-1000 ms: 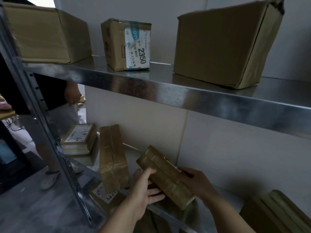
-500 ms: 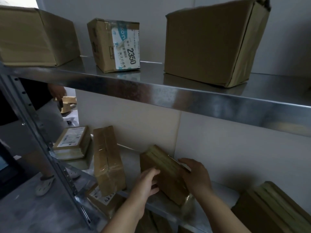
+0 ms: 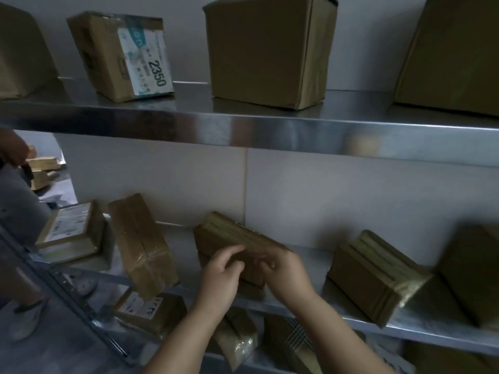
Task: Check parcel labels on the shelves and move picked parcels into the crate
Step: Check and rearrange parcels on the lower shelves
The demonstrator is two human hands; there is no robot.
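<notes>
Head view of a metal rack. Far left of the fingers (image 3: 238,265), a second person's hand (image 3: 10,149) and shoe (image 3: 27,319) show beyond the rack post. Left of the fingers, on the middle shelf (image 3: 410,326), a labelled flat parcel (image 3: 68,229) lies label-up, and just beside it a taped parcel (image 3: 140,244) stands on end, tilted. Below and left of the fingers, a white-labelled parcel (image 3: 145,309) lies on a lower level. Above and left of the fingers, on the upper shelf (image 3: 243,130), sits a box marked 2350 (image 3: 121,55); directly above them sits a plain carton (image 3: 270,49). Centre: the left hand (image 3: 221,276) holds the flat brown parcel (image 3: 229,236), fingers curled against its near face and thumb at its upper edge; the right hand (image 3: 283,271) grasps the parcel's right end. The parcel is tilted over the middle shelf, close to the back wall; blur hides whether its lower edge touches the shelf. Right of the fingers, apart from the held parcel, a tape-bound parcel (image 3: 375,276) lies on the same shelf. Further right stands a dark box (image 3: 472,273), blurred.
</notes>
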